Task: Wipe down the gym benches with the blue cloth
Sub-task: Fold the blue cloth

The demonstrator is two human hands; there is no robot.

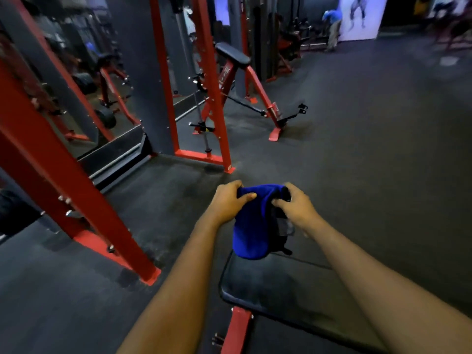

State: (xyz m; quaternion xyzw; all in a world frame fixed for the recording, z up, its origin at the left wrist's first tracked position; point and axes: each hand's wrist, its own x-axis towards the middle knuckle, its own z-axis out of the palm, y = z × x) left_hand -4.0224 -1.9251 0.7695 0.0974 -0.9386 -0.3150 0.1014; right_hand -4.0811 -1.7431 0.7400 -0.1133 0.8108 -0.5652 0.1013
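A blue cloth (251, 226) hangs between both my hands, above the far end of a black padded bench (278, 290) on a red frame. My left hand (228, 200) grips the cloth's upper left edge, thumb curled over it. The cloth's upper right edge is pinched by my right hand (296, 204). The cloth's lower end droops down to the bench pad's far edge. A second black padded bench (232, 53) on red legs stands farther back near the wall.
A slanted red rack post (76, 187) stands close on the left, bolted to the dark rubber floor. More red uprights (212, 80) and a mirror wall (84, 80) lie behind. A person in blue (332, 26) bends far back right. Open floor stretches to the right.
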